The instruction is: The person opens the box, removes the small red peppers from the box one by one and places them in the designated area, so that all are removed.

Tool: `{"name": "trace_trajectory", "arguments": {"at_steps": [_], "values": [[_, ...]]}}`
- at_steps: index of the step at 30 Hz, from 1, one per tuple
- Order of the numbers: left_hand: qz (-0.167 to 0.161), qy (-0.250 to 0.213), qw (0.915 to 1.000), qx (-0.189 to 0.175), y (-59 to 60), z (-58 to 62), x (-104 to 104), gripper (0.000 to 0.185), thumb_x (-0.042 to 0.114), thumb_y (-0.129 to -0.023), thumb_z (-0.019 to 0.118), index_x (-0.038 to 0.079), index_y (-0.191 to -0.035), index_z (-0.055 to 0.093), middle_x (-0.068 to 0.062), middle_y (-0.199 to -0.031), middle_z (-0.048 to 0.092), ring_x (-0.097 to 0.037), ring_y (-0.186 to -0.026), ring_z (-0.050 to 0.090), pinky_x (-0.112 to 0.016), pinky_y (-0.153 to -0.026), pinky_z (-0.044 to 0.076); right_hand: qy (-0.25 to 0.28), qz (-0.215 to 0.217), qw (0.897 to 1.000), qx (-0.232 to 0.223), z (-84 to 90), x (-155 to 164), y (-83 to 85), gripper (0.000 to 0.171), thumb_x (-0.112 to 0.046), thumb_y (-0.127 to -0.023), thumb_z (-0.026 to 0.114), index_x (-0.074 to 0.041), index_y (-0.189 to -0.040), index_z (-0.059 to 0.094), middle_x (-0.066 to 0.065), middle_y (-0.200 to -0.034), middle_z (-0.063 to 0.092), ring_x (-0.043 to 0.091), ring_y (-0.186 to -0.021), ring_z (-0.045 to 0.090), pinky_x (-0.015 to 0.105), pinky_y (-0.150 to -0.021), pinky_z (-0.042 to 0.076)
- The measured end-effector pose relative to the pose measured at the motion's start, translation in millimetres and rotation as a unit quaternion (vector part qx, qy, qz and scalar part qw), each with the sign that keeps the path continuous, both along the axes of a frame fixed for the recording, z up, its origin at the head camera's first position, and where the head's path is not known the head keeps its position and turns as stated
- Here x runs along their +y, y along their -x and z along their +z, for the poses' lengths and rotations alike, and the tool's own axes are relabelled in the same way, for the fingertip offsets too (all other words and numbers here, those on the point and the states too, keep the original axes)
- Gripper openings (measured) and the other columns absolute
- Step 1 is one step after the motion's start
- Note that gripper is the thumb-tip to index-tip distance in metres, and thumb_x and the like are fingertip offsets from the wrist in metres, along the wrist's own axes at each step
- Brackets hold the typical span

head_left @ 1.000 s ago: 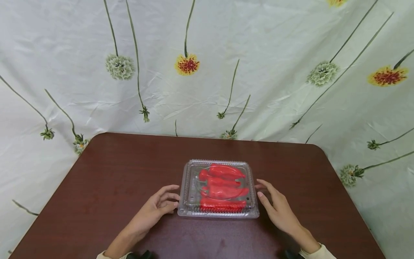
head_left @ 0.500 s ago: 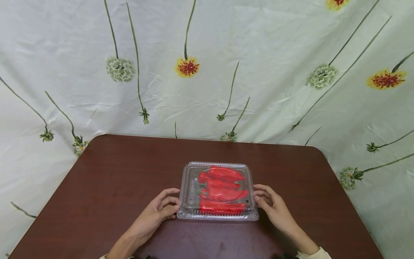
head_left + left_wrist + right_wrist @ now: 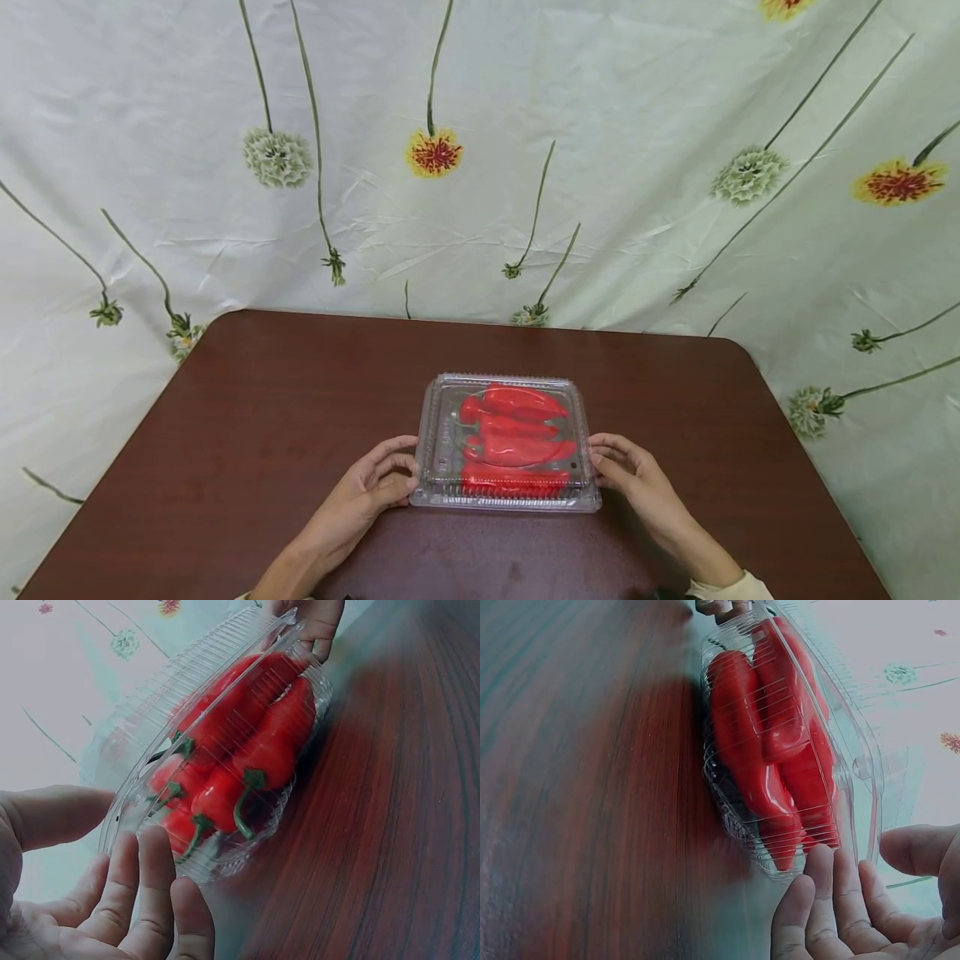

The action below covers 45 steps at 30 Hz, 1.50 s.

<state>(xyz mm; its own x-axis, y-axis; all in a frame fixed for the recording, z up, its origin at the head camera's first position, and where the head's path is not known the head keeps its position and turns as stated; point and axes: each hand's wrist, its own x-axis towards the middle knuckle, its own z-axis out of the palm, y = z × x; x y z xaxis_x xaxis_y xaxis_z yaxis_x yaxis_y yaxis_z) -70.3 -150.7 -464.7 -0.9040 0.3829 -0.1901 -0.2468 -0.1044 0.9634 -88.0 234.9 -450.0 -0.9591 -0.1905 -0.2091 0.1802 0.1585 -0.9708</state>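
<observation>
A clear plastic clamshell container [image 3: 442, 467] lies on the brown table with its lid down. Inside are several long red peppers [image 3: 521, 450], their green stems [image 3: 201, 823] toward the left end. My left hand [image 3: 360, 496] is at the container's left side, thumb and fingertips on either side of the rim. On the opposite side my right hand [image 3: 645, 483] holds the edge likewise, with its thumb [image 3: 911, 849] at the rim and its fingertips against the wall below. Both hands have bent fingers in the head view.
The dark brown wooden table [image 3: 300, 375] has rounded far corners. Behind it hangs a white cloth [image 3: 480, 200] printed with flowers and stems, which also runs down along the sides.
My right hand has moved inward from beside the container to its right edge. The left hand has closed in slightly on the left edge. The container has barely moved.
</observation>
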Motion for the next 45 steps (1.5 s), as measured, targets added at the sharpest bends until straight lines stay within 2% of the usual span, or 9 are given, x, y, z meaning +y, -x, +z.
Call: {"name": "trace_trajectory", "arguments": {"at_steps": [7, 19, 24, 29, 37, 45], "values": [[0.011, 0.002, 0.9999, -0.001, -2.4, -0.4, 1.6, 0.064, 0.013, -0.097, 0.066, 0.003, -0.15, 0.032, 0.0, -0.116, 0.054, -0.006, -0.093, 0.057, -0.026, -0.085, 0.051, -0.002, 0.0, 1.0, -0.002, 0.6, -0.6, -0.2, 0.04, -0.015, -0.102, 0.059, 0.01, -0.131, 0.05, 0.006, -0.115, 0.064, 0.009, -0.099, 0.063, 0.027, -0.085, 0.054], [0.045, 0.024, 0.9986, -0.015, -5.9, -1.2, 5.9, 0.062, 0.016, -0.095, 0.068, 0.01, -0.148, 0.037, -0.004, -0.123, 0.053, -0.009, -0.094, 0.058, -0.026, -0.086, 0.052, -0.01, 0.001, 1.0, -0.006, -1.0, 0.9, 1.0, 0.04, -0.016, -0.101, 0.059, 0.01, -0.131, 0.052, 0.005, -0.115, 0.065, 0.008, -0.1, 0.063, 0.026, -0.086, 0.054], [0.042, 0.015, 0.9986, -0.027, -6.8, -3.2, 5.7, 0.061, 0.015, -0.096, 0.067, 0.011, -0.148, 0.037, -0.004, -0.124, 0.052, -0.009, -0.097, 0.055, -0.026, -0.086, 0.051, -0.012, 0.002, 1.0, -0.004, -2.4, 0.7, 1.5, 0.039, -0.016, -0.101, 0.059, 0.01, -0.13, 0.052, 0.001, -0.111, 0.066, 0.007, -0.097, 0.063, 0.027, -0.085, 0.054], [0.046, 0.014, 0.9981, -0.037, -7.6, -2.3, 6.6, 0.063, 0.017, -0.096, 0.068, 0.017, -0.15, 0.036, -0.005, -0.127, 0.049, -0.011, -0.098, 0.053, -0.028, -0.088, 0.05, -0.01, 0.0, 1.0, 0.001, -2.9, 0.4, 2.4, 0.038, -0.014, -0.101, 0.059, 0.01, -0.129, 0.053, -0.003, -0.108, 0.067, 0.006, -0.095, 0.063, 0.027, -0.083, 0.055], [0.043, 0.017, 0.9989, -0.004, -8.4, -0.4, 8.2, 0.068, 0.015, -0.097, 0.066, 0.019, -0.155, 0.032, -0.006, -0.126, 0.046, -0.006, -0.085, 0.054, -0.028, -0.085, 0.051, -0.007, 0.008, 1.0, 0.005, -1.3, 1.4, 3.3, 0.037, -0.013, -0.102, 0.058, 0.012, -0.129, 0.052, -0.003, -0.105, 0.066, 0.008, -0.094, 0.064, 0.027, -0.083, 0.055], [0.041, 0.008, 0.999, -0.017, -7.2, -0.3, 10.6, 0.07, 0.016, -0.097, 0.066, 0.025, -0.156, 0.031, -0.003, -0.128, 0.043, -0.005, -0.079, 0.052, -0.028, -0.085, 0.051, -0.004, 0.008, 1.0, 0.001, -0.6, 2.3, 4.3, 0.038, -0.014, -0.102, 0.058, 0.011, -0.129, 0.052, -0.004, -0.106, 0.066, 0.009, -0.094, 0.064, 0.027, -0.084, 0.055]]}}
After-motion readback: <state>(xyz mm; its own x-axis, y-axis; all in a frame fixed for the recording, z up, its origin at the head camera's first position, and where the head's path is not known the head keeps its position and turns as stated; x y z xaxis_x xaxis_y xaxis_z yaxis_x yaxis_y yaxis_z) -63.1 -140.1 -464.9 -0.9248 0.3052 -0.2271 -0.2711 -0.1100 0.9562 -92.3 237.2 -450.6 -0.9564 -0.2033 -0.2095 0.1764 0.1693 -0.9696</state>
